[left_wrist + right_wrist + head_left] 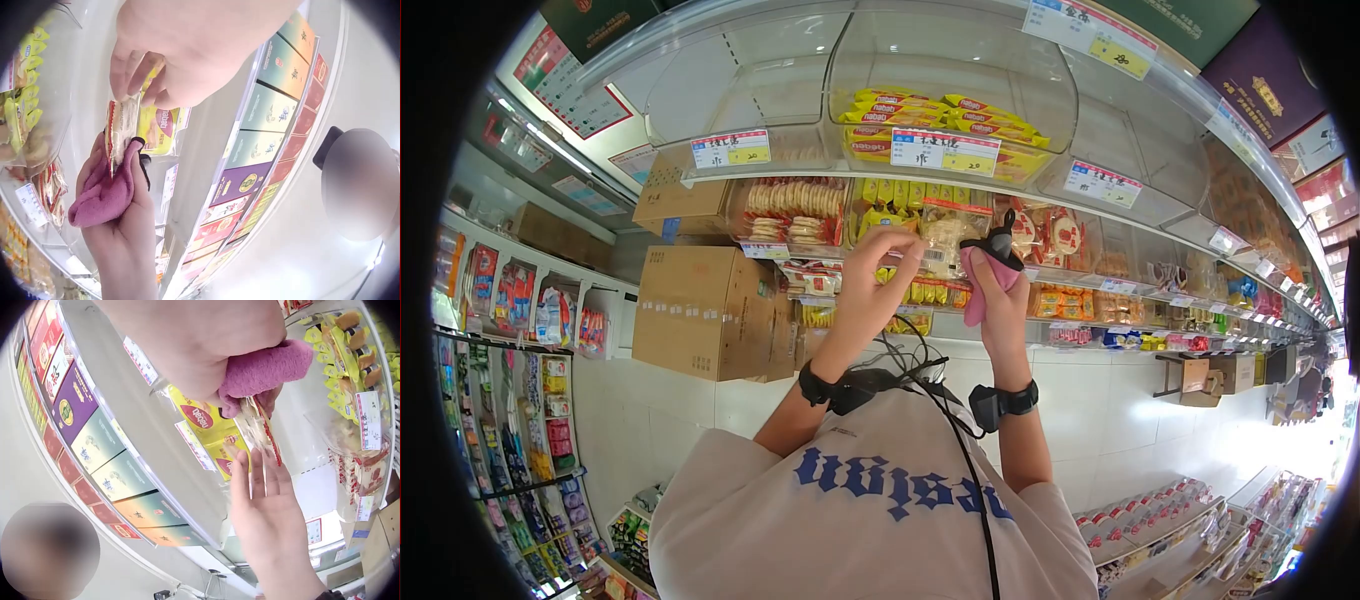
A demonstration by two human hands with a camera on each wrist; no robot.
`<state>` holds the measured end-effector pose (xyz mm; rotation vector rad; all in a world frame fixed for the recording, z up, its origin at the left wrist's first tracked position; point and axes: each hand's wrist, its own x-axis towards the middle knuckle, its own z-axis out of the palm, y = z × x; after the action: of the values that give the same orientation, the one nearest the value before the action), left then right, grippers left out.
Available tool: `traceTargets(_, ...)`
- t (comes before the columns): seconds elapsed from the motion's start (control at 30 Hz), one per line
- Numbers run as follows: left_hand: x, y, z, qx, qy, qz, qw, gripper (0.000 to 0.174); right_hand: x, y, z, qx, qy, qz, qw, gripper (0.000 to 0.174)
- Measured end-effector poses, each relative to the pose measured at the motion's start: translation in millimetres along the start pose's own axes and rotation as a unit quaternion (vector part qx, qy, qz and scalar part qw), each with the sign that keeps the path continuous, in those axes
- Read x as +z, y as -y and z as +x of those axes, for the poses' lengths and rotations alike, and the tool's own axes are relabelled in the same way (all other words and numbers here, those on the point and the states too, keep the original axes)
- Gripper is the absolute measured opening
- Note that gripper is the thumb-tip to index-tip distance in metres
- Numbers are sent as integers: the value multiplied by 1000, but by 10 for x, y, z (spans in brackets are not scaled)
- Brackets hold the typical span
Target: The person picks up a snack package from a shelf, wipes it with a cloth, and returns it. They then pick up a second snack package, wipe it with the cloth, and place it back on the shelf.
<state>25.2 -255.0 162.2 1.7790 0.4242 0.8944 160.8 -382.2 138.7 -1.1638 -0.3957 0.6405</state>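
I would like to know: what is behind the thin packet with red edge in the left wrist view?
Yellow nabati packaging shows behind the packet. The packet and the left hand cover part of it, so its full extent there cannot be seen.

Head view bright; strong white glare far right, washing out floor [1120, 430]. Black round edges; shelves [780, 100] bend like bows. Wrist views paler, softer; smudged oval covers person's head [360, 184].

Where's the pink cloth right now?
In the head view, the pink cloth is right of centre, gripped in the right hand, against the clear snack packet.
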Motion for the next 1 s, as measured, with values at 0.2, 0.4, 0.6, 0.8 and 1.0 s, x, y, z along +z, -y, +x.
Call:
traceTargets(0.2, 156, -29, -71, -115, 30, -58, 991, 45, 143, 126, -177, -49, 71, -199, 976, 34)
traceTargets(0.4, 173, -13, -84, -173, 77, -149, 971, 53, 320, 115, -181, -191, 126, -275, 934, 51)
traceTargets(0.6, 96, -81, -67, -150, 89, -165, 971, 41, 112, -68, -88, -64, 113, -198, 972, 40)
traceTargets(0.8, 0, 46, -31, -174, 69, -214, 959, 32, 86, 98, -107, 31, 132, -95, 986, 25)
traceTargets(1.0, -55, 86, 19, -196, 41, -208, 957, 29, 126, 223, -163, 66, 114, -102, 986, 26)
